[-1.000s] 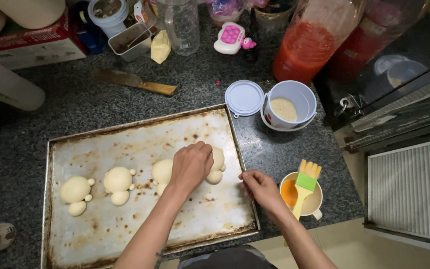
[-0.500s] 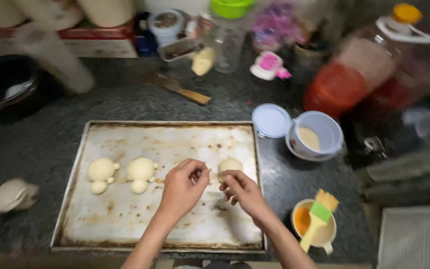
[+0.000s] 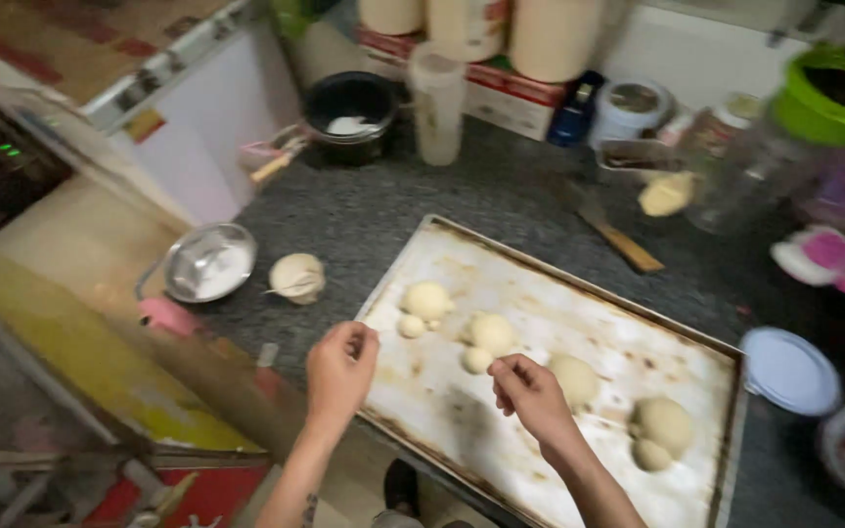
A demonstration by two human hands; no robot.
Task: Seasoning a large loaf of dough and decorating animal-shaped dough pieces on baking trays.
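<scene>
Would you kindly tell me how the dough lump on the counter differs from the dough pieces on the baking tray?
The dough lump lies alone on the dark counter beside a metal bowl; the dough pieces sit in a row on the baking tray. The lump is one rough mass; most tray pieces pair a large ball with a small one. All are pale and unbaked.

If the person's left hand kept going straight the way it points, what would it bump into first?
Probably the lump of dough on the dark counter, beyond the left hand; the metal bowl lies farther left. Depth is hard to judge.
</scene>
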